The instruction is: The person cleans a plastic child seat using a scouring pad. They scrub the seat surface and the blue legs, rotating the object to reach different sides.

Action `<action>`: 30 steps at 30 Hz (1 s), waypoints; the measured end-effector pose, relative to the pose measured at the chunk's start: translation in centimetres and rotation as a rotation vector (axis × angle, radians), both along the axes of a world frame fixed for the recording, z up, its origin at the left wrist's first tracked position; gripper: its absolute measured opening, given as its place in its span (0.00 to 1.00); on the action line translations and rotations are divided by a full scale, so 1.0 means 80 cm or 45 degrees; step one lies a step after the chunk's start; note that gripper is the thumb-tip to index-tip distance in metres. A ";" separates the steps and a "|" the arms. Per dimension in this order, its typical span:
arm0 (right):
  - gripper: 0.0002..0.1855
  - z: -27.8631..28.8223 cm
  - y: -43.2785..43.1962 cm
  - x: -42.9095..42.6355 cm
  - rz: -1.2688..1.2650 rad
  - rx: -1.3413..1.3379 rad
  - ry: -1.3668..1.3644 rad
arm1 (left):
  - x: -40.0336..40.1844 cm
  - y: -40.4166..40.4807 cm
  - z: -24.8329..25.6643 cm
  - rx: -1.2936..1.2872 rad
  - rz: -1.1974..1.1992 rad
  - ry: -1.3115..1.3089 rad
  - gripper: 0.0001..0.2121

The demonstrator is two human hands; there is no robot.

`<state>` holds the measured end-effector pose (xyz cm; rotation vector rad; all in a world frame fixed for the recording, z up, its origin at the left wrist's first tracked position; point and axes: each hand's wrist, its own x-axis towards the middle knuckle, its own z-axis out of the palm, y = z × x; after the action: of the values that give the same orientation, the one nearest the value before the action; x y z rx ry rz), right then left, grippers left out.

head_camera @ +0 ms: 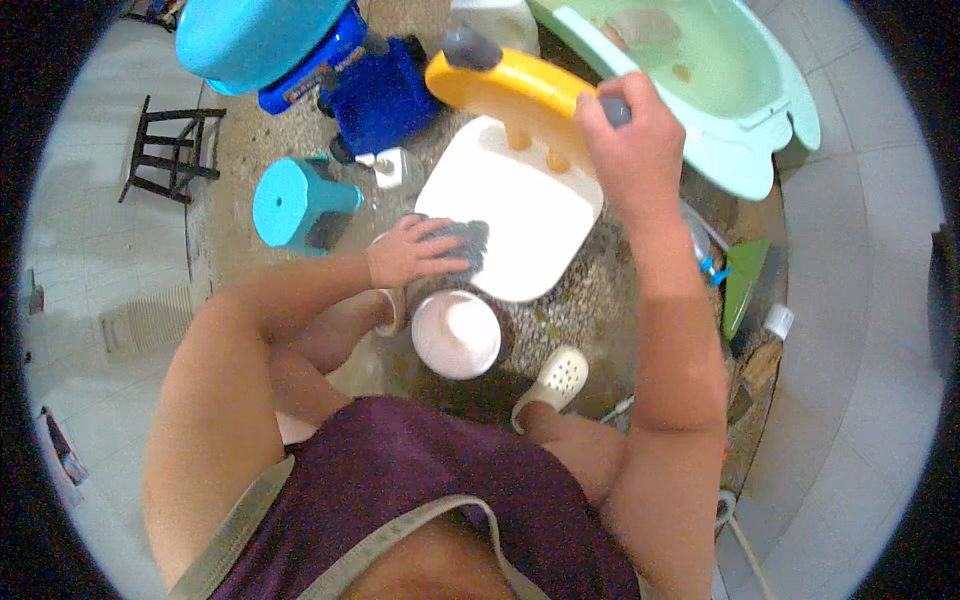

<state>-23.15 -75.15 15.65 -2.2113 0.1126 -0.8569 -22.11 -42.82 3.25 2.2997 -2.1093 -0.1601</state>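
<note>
A child's plastic seat stands before me, made of a white panel [517,225] and a yellow curved part [525,86] with grey rounded knobs. My right hand [636,146] grips the yellow part at its right end, around a grey knob [616,111]. On the left edge of the white panel, my left hand [420,253] presses a dark grey scrubbing cloth [466,244], its fingers spread over it. The cloth's exact kind is unclear. Just below the panel, between my feet, a white bucket [456,334] holds something pale that I cannot make out.
A turquoise stool [281,202], a white pump bottle [391,168] and a blue toy truck [382,97] stand to the left. At upper right lies a mint-green baby bathtub [739,161] with water in it. A green dustpan-like piece [744,285] rests by the tiled wall [840,300].
</note>
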 end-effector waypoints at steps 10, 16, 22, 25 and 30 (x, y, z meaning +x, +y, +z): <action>0.09 0.013 0.012 -0.004 -0.004 0.071 0.128 | 0.141 -0.015 0.016 -1.036 1.680 1.103 0.25; 0.10 0.018 0.006 -0.014 -0.088 0.021 0.205 | 0.117 -0.116 0.210 -1.132 1.003 0.557 0.21; 0.09 0.014 0.035 -0.053 -0.073 -0.020 0.149 | 0.112 -0.139 0.232 -0.486 -0.141 -0.310 0.22; 0.09 0.021 0.042 -0.059 -0.083 0.017 0.163 | 0.141 -0.151 0.246 -0.325 -0.313 -0.250 0.21; 0.09 0.009 0.053 -0.067 -0.146 -0.033 0.073 | 0.119 -0.172 0.215 -0.488 0.219 -0.215 0.12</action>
<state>-28.54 -70.91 16.40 -2.2722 0.2594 -0.8613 -12.55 -56.60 20.43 2.3033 -1.7940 0.4166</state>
